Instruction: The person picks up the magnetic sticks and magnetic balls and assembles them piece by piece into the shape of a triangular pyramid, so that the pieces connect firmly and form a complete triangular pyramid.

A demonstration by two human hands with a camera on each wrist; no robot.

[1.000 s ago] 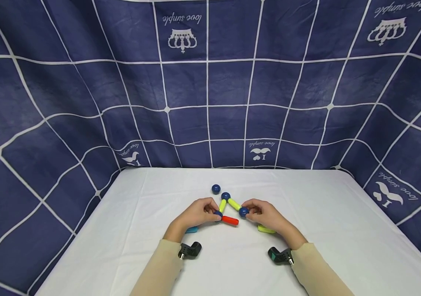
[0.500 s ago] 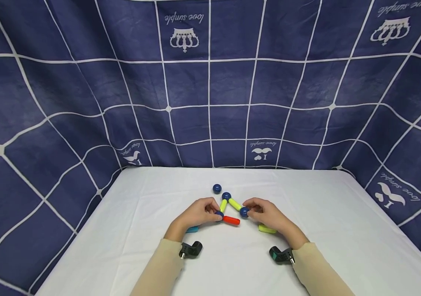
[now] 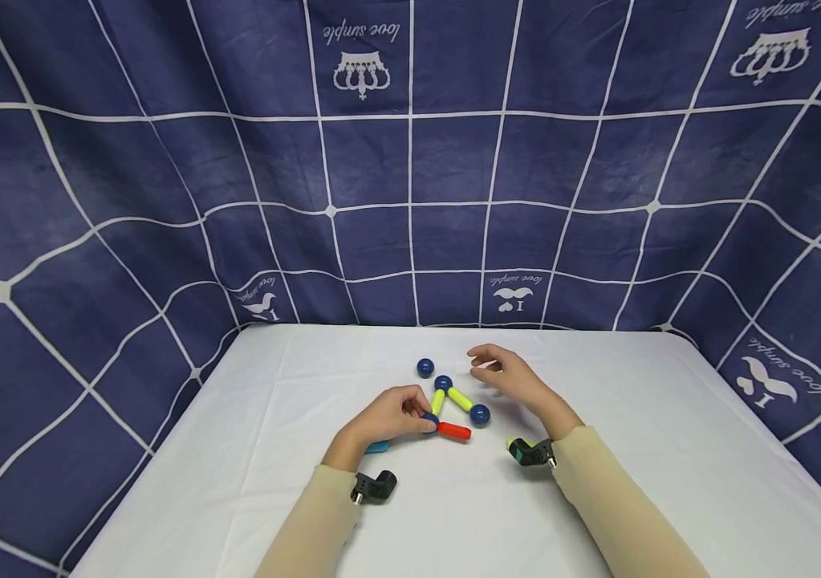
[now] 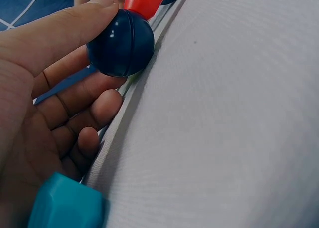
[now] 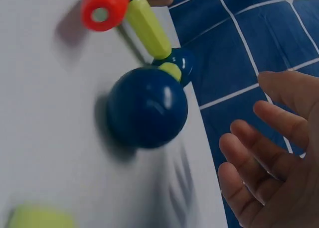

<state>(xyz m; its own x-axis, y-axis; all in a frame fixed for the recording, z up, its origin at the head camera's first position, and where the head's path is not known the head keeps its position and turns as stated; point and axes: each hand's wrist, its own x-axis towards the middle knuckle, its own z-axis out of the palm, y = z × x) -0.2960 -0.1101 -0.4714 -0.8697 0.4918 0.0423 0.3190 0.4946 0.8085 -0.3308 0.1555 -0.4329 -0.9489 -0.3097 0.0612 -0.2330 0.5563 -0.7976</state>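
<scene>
My left hand (image 3: 390, 419) pinches a dark blue ball (image 4: 122, 44) between thumb and fingers. From that ball a red rod (image 3: 454, 432) sticks out to the right, its outer end free, and a yellow-green rod (image 3: 437, 403) runs up to a second blue ball (image 3: 443, 384). Another yellow-green rod (image 3: 461, 400) slopes from there down to a third blue ball (image 3: 479, 414), forming an open-sided figure. My right hand (image 3: 514, 377) holds nothing; its fingers are spread and slightly bent in the right wrist view, up and right of that third ball.
A loose blue ball (image 3: 425, 368) lies just behind the figure. Beside the left wrist is a turquoise rod (image 3: 377, 446). Under the right wrist's camera, a loose yellow-green rod (image 3: 512, 442) is mostly hidden. A navy curtain (image 3: 374, 177) hangs behind the white-covered table (image 3: 294, 385).
My right hand has let go of the right-hand blue ball and moved away from me, its fingers opening. The left hand keeps its pinch on its ball; the joined pieces stay in place.
</scene>
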